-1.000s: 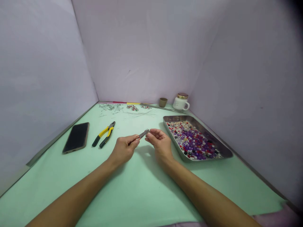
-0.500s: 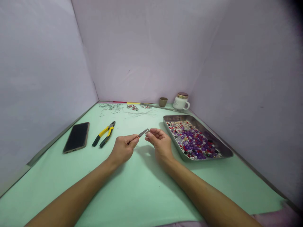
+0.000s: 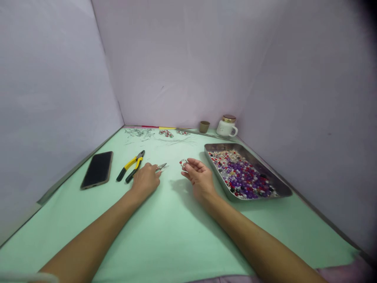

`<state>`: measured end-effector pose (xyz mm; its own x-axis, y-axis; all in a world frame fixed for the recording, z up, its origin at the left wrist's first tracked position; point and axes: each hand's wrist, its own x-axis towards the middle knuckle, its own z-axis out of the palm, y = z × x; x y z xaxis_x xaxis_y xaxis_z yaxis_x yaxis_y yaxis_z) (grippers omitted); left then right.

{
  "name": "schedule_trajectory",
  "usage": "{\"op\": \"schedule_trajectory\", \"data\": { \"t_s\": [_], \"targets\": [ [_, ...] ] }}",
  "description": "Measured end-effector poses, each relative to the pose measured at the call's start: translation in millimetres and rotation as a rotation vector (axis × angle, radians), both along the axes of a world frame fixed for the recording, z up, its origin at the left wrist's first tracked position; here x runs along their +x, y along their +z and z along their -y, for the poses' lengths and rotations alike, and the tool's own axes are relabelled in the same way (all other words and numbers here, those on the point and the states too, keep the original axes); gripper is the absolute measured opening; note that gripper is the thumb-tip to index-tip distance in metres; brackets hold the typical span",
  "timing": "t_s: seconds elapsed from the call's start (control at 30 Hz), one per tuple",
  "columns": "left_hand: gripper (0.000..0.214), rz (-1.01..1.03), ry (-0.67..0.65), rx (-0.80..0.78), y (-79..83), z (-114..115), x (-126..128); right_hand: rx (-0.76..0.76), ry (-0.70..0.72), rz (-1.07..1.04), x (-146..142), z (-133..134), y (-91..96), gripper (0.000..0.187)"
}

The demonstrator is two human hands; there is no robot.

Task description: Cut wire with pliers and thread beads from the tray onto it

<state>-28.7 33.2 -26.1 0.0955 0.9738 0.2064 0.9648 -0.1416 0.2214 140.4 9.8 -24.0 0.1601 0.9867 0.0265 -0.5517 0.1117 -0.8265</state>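
Observation:
My left hand (image 3: 145, 181) is low over the green table, its fingers closed round a small two-bladed metal tool (image 3: 161, 167) that looks like snips. Its pointed tips face right, slightly apart; its handles are mostly hidden by my fingers. Raised to the right, my right hand (image 3: 200, 175) pinches a small loop of beads (image 3: 183, 162) between thumb and fingertips. Red and clear or silvery beads show on the loop's exposed side. The tool and the loop are apart.
Right of my right hand stands a metal tray (image 3: 228, 192) of mixed beads. Yellow-and-black pliers (image 3: 132, 165) and a phone (image 3: 97, 169) lie left. Behind are wire pieces (image 3: 138, 134), beaded pieces (image 3: 166, 133), a small cup (image 3: 204, 126) and a lidded white mug (image 3: 226, 127).
My left hand has moved left and down toward the table with the tool, away from the bead loop. My right hand stays nearly in place, still pinching the loop, which shows more now.

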Motion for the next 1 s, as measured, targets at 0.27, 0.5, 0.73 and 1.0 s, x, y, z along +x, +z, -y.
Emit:
{"op": "schedule_trajectory", "data": {
  "t_s": [0.27,0.5,0.73,1.0],
  "targets": [
    [0.031,0.645,-0.205,-0.034,14.3,14.5,13.7,-0.003,0.066,-0.001,-5.1,4.0,-2.3,0.029],
    [0.022,1.033,-0.162,-0.23,23.2,25.3,24.0,-0.027,0.18,0.139,-14.2,10.7,-7.7,0.027],
    [0.017,0.567,-0.246,-0.066,12.8,17.1,14.2,0.116,0.145,0.738,-2.8,2.7,-11.4,0.027],
    [0.014,0.247,-0.302,-0.094,6.3,19.7,17.5,0.435,0.132,1.302,4.9,-1.8,-21.6,0.021]
  ]
}}
